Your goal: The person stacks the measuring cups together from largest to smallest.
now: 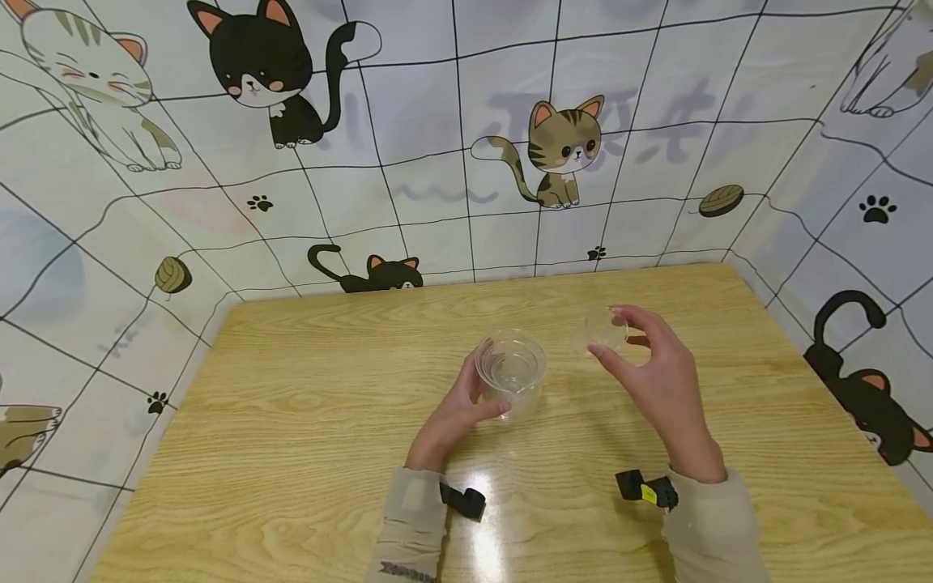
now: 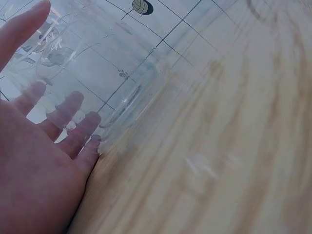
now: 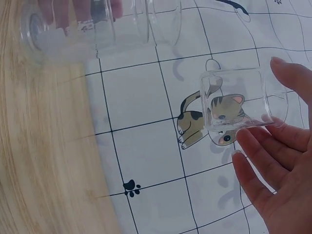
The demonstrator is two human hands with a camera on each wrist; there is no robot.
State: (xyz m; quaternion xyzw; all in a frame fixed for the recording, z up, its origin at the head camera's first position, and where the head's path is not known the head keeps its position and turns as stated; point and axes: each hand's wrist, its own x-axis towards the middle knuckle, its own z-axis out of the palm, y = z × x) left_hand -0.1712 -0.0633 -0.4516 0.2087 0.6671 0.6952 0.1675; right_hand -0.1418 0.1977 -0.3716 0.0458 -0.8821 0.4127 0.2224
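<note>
A clear, wide-rimmed jar stands upright near the middle of the wooden table. My left hand grips its left side, thumb in front and fingers round the back; through the wall of the jar those fingers show in the left wrist view. To its right, my right hand pinches a small clear cup-shaped piece between thumb and fingertips. In the right wrist view this piece has a short cylindrical body and a wider rim on the finger side, and it is held up off the table.
The wooden table reaches back to a white sheet printed with cartoon cats and grid lines. That sheet also rises along the left and right sides. Black straps sit at both wrists, over beige sleeves.
</note>
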